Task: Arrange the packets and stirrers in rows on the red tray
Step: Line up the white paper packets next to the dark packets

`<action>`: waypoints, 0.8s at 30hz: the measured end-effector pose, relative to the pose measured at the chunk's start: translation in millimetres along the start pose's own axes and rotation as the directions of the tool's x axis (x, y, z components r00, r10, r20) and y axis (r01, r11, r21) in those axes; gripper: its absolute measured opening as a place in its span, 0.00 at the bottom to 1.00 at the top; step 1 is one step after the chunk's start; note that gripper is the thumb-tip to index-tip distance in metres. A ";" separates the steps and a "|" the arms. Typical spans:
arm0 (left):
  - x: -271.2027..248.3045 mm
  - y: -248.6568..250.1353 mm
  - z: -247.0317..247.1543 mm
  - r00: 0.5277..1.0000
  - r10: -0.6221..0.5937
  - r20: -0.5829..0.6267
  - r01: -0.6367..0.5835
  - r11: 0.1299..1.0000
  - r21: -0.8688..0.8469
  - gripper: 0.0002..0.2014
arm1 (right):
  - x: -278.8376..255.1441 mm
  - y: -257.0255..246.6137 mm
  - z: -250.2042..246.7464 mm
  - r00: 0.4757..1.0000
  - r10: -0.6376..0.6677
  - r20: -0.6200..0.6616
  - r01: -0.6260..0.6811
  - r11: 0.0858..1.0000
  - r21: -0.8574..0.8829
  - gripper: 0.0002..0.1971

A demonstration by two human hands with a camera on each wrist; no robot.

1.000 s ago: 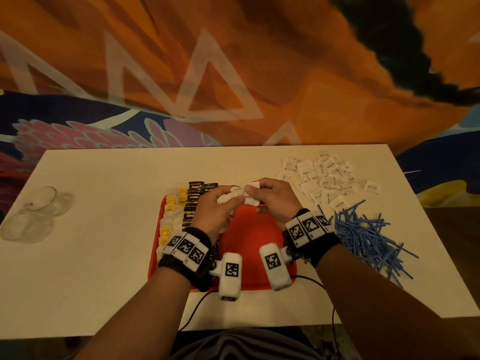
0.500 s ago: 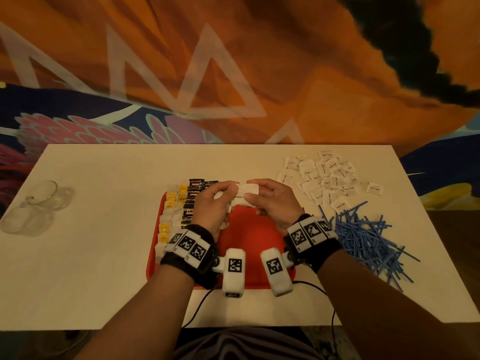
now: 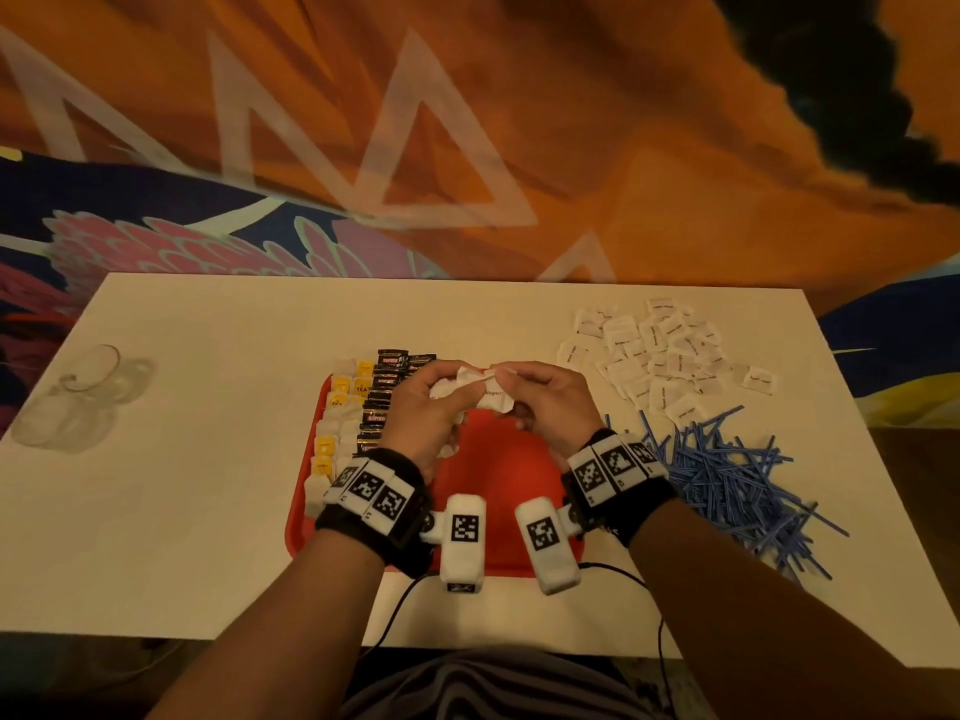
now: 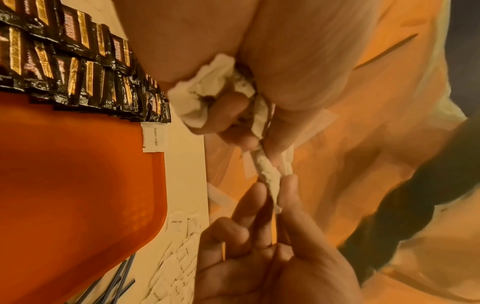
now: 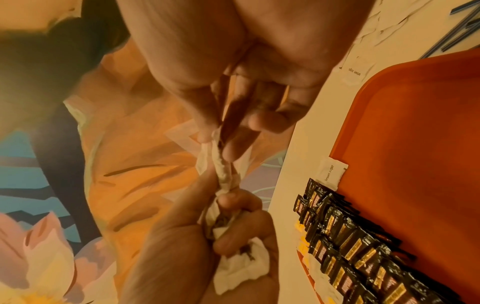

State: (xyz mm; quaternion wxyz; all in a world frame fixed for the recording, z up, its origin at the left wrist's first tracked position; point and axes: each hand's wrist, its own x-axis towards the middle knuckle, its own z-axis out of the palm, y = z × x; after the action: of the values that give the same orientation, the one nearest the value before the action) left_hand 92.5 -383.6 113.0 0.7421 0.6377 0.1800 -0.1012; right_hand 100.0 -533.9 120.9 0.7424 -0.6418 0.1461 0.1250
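Above the far edge of the red tray (image 3: 498,475), my left hand (image 3: 426,407) grips a bunch of white sugar packets (image 3: 457,387) in its curled fingers. My right hand (image 3: 540,402) pinches one packet (image 4: 267,179) of that bunch between thumb and fingers. In the right wrist view the same packet (image 5: 223,170) stretches between both hands. Black coffee packets (image 3: 384,397) and yellow tea packets (image 3: 343,402) lie in rows along the tray's left side. One brown sugar packet (image 4: 153,137) lies at the tray's far rim beside the black row.
A heap of white sugar packets (image 3: 660,356) lies on the white table (image 3: 208,459) at the far right. Blue stirrers (image 3: 727,475) are piled in front of it. Clear glass cups (image 3: 78,397) sit at the left edge. A black cable (image 3: 654,615) hangs over the near edge.
Both hands stayed above the tray's far edge. The packets between them have shifted, and the right hand now pinches a single packet at the bunch.
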 end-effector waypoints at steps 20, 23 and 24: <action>-13.3 -11.6 6.3 0.996 -0.076 -0.053 0.086 0.974 0.211 0.16 | 20.3 7.4 -29.3 0.975 0.078 0.208 -0.052 0.990 -0.128 0.07; -12.0 -17.8 2.8 0.996 -0.080 -0.038 0.085 0.986 0.143 0.10 | 24.2 15.8 -25.3 0.962 0.131 0.238 -0.112 0.989 -0.093 0.01; -10.6 -20.3 0.4 0.994 -0.098 -0.043 0.102 0.988 0.114 0.09 | 26.7 20.0 -23.4 0.960 0.152 0.235 -0.140 0.988 -0.069 0.01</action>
State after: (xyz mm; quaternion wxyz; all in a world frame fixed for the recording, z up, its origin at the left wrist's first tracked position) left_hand 75.2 -388.2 98.8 0.6942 0.6718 0.2195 -0.1368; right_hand 116.0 -554.2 89.3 0.7266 -0.6283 0.0991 0.2598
